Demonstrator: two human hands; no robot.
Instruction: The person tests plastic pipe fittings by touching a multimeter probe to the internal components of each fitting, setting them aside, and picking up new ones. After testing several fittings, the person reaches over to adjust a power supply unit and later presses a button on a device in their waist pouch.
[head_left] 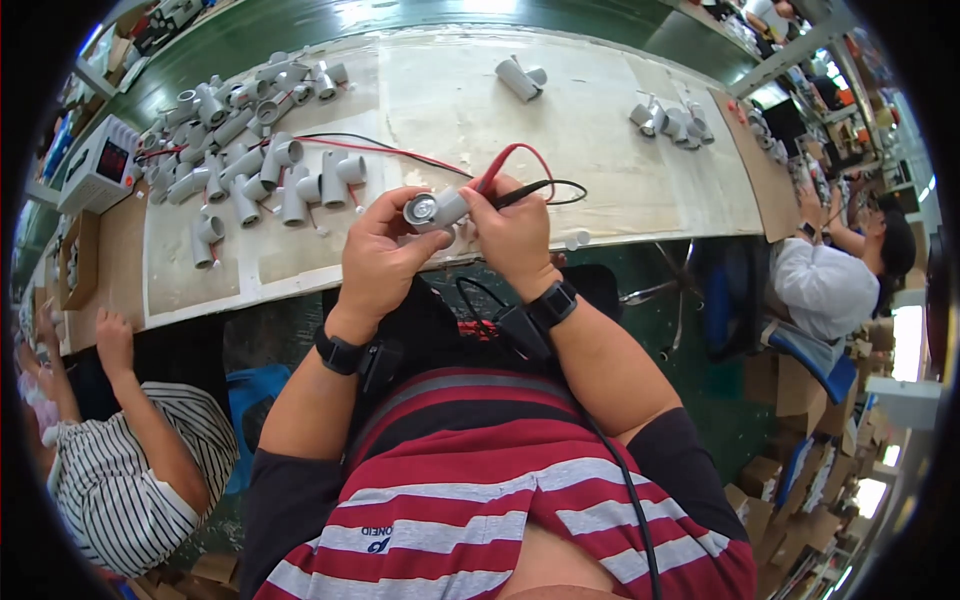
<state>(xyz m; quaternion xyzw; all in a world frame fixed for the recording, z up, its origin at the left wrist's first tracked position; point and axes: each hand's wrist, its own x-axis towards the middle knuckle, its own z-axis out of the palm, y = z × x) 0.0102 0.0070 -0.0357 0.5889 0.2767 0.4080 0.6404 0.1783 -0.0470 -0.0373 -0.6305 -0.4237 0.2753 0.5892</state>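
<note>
Above the near edge of the table, both my hands hold a grey tube-shaped lamp (pixel 453 206) with a round clear lens at its left end. The fingers and thumb of my left hand (pixel 380 258) close around the lens end. My right hand (pixel 518 240) pinches the other end, along with a red test probe (pixel 488 181) and a black test probe (pixel 522 194). Where the probe tips touch is hidden by my fingers. Their red and black leads run left across the table toward a white box-shaped instrument (pixel 103 165) with a red-lit display.
A heap of similar grey lamps (pixel 245 160) with short wires covers the table's left part. One lamp (pixel 519 79) lies at the far middle, and several (pixel 672 124) at the right. A small cardboard box (pixel 78 262) stands at the left edge. People sit on both sides.
</note>
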